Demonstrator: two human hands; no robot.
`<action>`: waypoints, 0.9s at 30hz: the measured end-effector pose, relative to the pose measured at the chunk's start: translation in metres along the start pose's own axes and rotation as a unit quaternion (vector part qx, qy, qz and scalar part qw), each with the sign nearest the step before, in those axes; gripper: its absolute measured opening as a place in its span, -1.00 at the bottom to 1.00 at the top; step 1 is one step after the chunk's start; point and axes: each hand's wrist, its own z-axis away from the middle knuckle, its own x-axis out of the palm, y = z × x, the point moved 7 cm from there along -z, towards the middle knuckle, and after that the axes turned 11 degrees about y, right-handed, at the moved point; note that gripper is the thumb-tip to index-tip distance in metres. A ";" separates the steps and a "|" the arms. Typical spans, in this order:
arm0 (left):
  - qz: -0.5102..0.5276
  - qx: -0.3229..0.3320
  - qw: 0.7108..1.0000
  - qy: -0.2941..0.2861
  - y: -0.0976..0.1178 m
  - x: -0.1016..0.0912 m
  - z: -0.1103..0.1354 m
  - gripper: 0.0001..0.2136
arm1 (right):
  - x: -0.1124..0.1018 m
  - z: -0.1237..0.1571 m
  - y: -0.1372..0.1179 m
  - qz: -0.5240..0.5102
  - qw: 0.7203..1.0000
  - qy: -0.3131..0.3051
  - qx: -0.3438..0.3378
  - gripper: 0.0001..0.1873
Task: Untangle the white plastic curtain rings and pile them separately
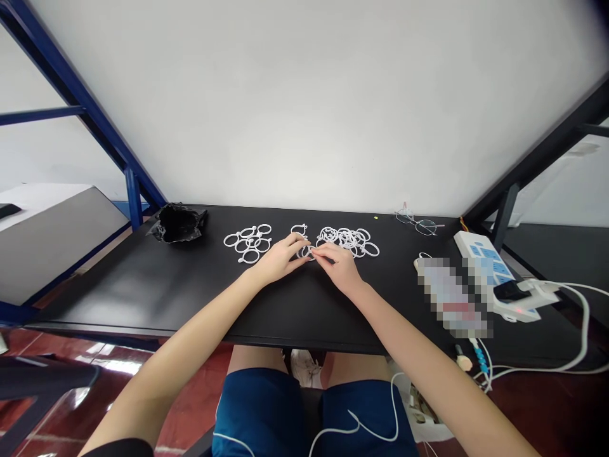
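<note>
rings (349,239) lie both sides, guess for easy reach; right hand (340,263) pinches one ring (310,250), probably steadying it; left hand (280,259) curls close, can't tell if its fingers grip

White rings (348,239), plain black table (304,311), blue shorts (264,409)

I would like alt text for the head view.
Left hand and right hand meet at a white ring on a black table, between two clusters of similar rings; a black bag sits left, glasses and a power strip right.
</note>
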 end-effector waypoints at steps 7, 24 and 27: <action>0.001 -0.012 1.000 -0.009 -0.001 -0.001 -0.001 -0.71 | 0.001 0.000 0.001 -0.003 1.000 -0.005 0.013 -0.80; -0.034 -0.026 0.999 -0.002 -0.006 -0.008 -0.005 -0.69 | 0.003 0.001 0.006 -0.015 0.998 0.010 0.054 -0.83; -0.074 -0.077 0.993 0.057 -0.025 -0.030 -0.006 -0.67 | 0.002 0.001 0.009 -0.018 0.997 0.021 0.078 -0.82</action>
